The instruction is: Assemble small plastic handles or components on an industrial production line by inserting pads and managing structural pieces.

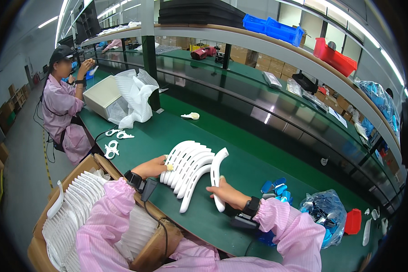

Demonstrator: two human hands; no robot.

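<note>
A row of curved white plastic pieces with small slots (182, 163) lies side by side on the green bench. At the row's left end rests my left hand (150, 168), its fingers apart and touching the outermost piece; a pale cover shows on a fingertip. My right hand (231, 196) is closed around the lower part of another curved white plastic piece (218, 165), held at the row's right end with its top leaning right. Its fingers are partly hidden by that piece. Both wrists wear black devices.
An open cardboard box (40, 225) of similar white pieces stands at my left. Small white parts (111, 148) lie beyond it, near a foam-draped carton (102, 96). Blue pieces (281, 189), a plastic bag (325, 213) and a red bin (352, 221) sit at right. A co-worker (63, 102) sits far left.
</note>
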